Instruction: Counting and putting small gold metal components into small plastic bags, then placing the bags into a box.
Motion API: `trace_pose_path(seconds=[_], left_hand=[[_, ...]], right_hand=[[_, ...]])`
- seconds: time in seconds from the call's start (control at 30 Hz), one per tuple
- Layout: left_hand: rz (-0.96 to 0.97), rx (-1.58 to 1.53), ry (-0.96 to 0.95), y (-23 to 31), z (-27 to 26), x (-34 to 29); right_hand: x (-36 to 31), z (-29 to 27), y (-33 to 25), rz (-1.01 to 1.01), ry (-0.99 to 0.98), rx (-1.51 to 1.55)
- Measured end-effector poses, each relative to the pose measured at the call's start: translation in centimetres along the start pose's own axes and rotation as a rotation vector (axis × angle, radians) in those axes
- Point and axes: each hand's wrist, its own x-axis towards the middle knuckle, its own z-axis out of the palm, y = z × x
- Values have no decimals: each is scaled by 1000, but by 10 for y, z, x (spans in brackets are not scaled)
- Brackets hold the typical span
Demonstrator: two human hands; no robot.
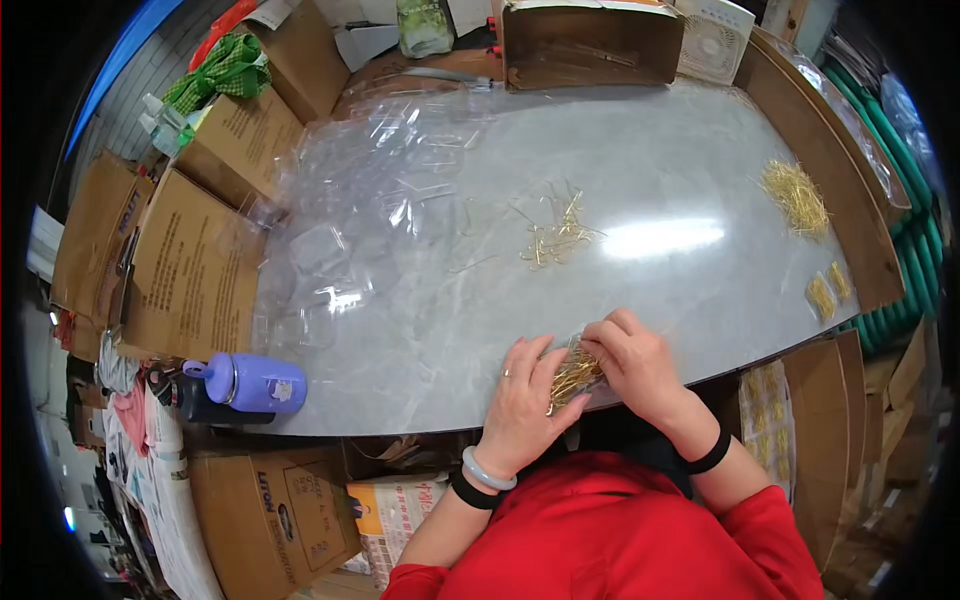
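Note:
At the near edge of the table, my left hand [520, 405] is wrapped round a bundle of gold wire hooks [574, 378]. My right hand [638, 362] meets the bundle from the other side, fingertips pinched together at its upper end. Whether those fingers grip one piece or several is hidden. Farther off, mid-table, lies a loose scatter of gold wire hooks [556, 240] with bent ends. A large heap of the same gold wire pieces [795, 198] is at the far right, with two small bunches [822, 297] nearer me.
Clear plastic boxes [335, 250] cover the table's left side. A purple bottle [262, 383] lies at the left front edge beside cardboard boxes [195, 275]. An open carton [590, 45] and a white fan [713, 38] stand at the back. Cardboard [830, 165] walls the right edge.

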Motion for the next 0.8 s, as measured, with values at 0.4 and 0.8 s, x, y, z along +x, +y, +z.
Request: trace_pose_path(seconds=[0.4, 0.8], left_hand=[[-2, -12, 38, 2, -1, 2], [16, 8, 36, 1, 0, 3]], right_hand=[[4, -3, -10, 121, 134, 103], [13, -3, -1, -179, 139, -50]])
